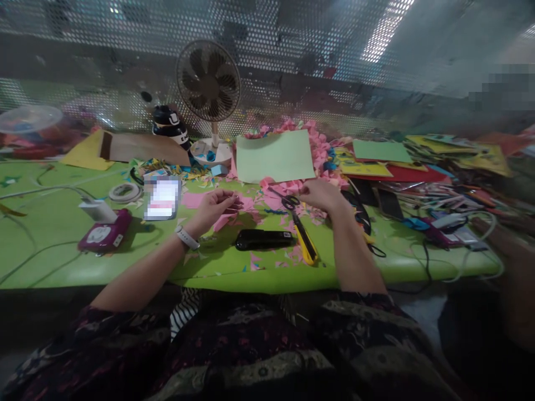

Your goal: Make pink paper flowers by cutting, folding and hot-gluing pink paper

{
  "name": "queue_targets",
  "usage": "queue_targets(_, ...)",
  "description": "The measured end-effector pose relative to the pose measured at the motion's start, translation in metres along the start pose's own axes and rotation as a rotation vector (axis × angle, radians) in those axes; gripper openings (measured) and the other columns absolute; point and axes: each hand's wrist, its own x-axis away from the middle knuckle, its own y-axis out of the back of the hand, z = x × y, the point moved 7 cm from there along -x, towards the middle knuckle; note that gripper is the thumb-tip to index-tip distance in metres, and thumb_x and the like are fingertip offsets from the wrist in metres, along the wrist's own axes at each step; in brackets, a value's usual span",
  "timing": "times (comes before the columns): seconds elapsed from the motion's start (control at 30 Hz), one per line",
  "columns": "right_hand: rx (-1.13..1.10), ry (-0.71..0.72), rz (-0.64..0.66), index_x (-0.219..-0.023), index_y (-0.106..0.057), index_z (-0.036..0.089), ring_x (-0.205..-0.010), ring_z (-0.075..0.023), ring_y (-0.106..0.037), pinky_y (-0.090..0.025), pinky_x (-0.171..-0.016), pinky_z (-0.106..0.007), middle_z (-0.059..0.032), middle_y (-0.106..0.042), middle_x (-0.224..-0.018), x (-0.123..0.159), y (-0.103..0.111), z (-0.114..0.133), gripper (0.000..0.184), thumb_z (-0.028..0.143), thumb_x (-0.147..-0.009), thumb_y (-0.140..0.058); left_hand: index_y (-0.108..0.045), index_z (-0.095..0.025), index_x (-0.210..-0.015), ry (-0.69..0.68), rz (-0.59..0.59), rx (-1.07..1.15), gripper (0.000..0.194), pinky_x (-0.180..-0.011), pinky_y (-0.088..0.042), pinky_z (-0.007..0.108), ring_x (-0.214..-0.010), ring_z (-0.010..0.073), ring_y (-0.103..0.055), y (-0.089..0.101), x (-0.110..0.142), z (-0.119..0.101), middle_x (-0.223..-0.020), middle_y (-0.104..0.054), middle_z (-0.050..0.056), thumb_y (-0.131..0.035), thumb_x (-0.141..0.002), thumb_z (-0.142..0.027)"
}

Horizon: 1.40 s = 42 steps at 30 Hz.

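Observation:
My left hand (215,209), a pale band on its wrist, rests low over pink paper (193,200) and scraps. Its fingers are loosely curled and apart, with nothing clearly held. Across from it, my right hand (320,195) has its fingertips drawn together at the edge of the pink scrap pile; what they pinch, if anything, is too blurred to make out. Dark-handled scissors (289,201) lie just left of that hand. Below them is a yellow and black box cutter (306,242). A black stapler (265,239) lies between my forearms.
Behind my hands, a light green sheet (275,156) leans on heaped pink cuttings. A small fan (209,83) stands at the back. Leftward are a phone (162,199), a tape roll (125,192) and a purple box (104,234) with cables. Another person's arm (512,250) shows at right.

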Motion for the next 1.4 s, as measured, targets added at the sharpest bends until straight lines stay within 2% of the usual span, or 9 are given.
queue_targets(0.1, 0.115, -0.069, 0.164, -0.100, -0.071, 0.016, -0.094, -0.0269, -0.066, -0.043, -0.069, -0.030, -0.0142, -0.073, -0.106, -0.011, -0.022, 0.014, 0.028, 0.034, -0.081, -0.060, -0.065, -0.012, -0.089, 0.005, -0.012, 0.018, 0.031, -0.073, -0.059, 0.027, -0.076, 0.0151, -0.073, 0.000, -0.001, 0.002, -0.082, -0.075, 0.005, -0.080, -0.076, -0.035)
queue_targets(0.27, 0.138, -0.041, 0.207, -0.102, -0.070, 0.017, -0.089, -0.0261, -0.067, -0.043, -0.066, -0.029, -0.0124, -0.073, -0.101, -0.025, -0.040, 0.018, 0.031, 0.034, -0.077, -0.062, -0.065, -0.012, -0.090, 0.045, -0.022, 0.073, 0.020, -0.073, -0.058, 0.027, -0.078, 0.0147, -0.073, 0.002, -0.003, 0.006, -0.086, -0.076, 0.007, -0.075, -0.082, -0.028)
queue_targets(0.57, 0.150, -0.031, 0.207, -0.082, -0.069, 0.018, -0.080, -0.0218, -0.065, -0.036, -0.058, -0.027, -0.0090, -0.071, -0.086, -0.017, -0.033, 0.000, 0.017, 0.032, -0.076, -0.062, -0.063, -0.012, -0.088, 0.056, -0.018, 0.123, 0.015, -0.067, -0.055, 0.024, -0.069, 0.0115, -0.071, 0.001, -0.003, 0.006, -0.083, -0.075, 0.007, -0.071, -0.087, -0.025)
queue_targets(0.7, -0.056, -0.002, 0.147, -0.073, -0.063, 0.019, -0.070, -0.0194, -0.061, -0.036, -0.056, -0.027, -0.0051, -0.068, -0.072, -0.006, -0.022, -0.022, 0.013, 0.032, -0.072, -0.064, -0.062, -0.013, -0.090, 0.034, -0.020, 0.164, 0.015, -0.072, -0.056, 0.026, -0.076, 0.0132, -0.073, -0.001, -0.001, 0.002, -0.089, -0.076, 0.008, -0.069, -0.089, -0.026)
queue_targets(0.8, -0.451, 0.007, 0.078, -0.077, -0.061, 0.018, -0.064, -0.0181, -0.060, -0.042, -0.056, -0.028, -0.0058, -0.067, -0.072, 0.001, -0.014, -0.027, 0.024, 0.039, -0.067, -0.069, -0.061, -0.013, -0.090, 0.050, -0.053, 0.195, 0.009, -0.073, -0.056, 0.028, -0.077, 0.0136, -0.073, 0.000, 0.001, 0.001, -0.090, -0.076, 0.008, -0.065, -0.091, -0.021)
queue_targets(0.9, -0.887, 0.086, 0.073, -0.084, -0.062, 0.018, -0.071, -0.0187, -0.064, -0.050, -0.063, -0.030, -0.0059, -0.068, -0.078, 0.009, -0.009, 0.001, 0.041, 0.047, -0.059, -0.078, -0.063, -0.013, -0.094, 0.043, -0.057, 0.217, 0.007, -0.073, -0.055, 0.028, -0.077, 0.0134, -0.072, -0.002, 0.002, -0.001, -0.090, -0.076, 0.007, -0.064, -0.091, -0.019)
queue_targets(1.0, -1.059, 0.153, 0.128, -0.084, -0.062, 0.018, -0.071, -0.0174, -0.064, -0.054, -0.066, -0.031, -0.0043, -0.067, -0.079, 0.020, -0.009, 0.043, 0.044, 0.049, -0.060, -0.081, -0.067, -0.014, -0.096, 0.009, -0.028, 0.224, 0.014, -0.076, -0.055, 0.029, -0.082, 0.0142, -0.072, -0.005, 0.005, -0.004, -0.092, -0.076, 0.007, -0.070, -0.087, -0.024)
queue_targets(1.17, -1.056, 0.240, 0.195, -0.081, -0.062, 0.018, -0.064, -0.0151, -0.062, -0.054, -0.059, -0.029, -0.0023, -0.064, -0.072, 0.034, -0.013, 0.087, 0.040, 0.050, -0.066, -0.080, -0.068, -0.014, -0.093, 0.001, 0.027, 0.255, 0.026, -0.076, -0.056, 0.029, -0.084, 0.0160, -0.073, -0.013, 0.010, -0.005, -0.094, -0.076, 0.008, -0.079, -0.078, -0.031)
queue_targets(1.4, -1.021, 0.259, 0.155, -0.082, -0.060, 0.019, -0.063, -0.0143, -0.061, -0.054, -0.058, -0.029, -0.0014, -0.064, -0.072, 0.037, -0.017, 0.094, 0.035, 0.047, -0.069, -0.077, -0.064, -0.014, -0.088, 0.017, 0.018, 0.273, 0.026, -0.071, -0.057, 0.027, -0.080, 0.0156, -0.074, -0.015, 0.012, -0.004, -0.090, -0.076, 0.006, -0.081, -0.075, -0.028)
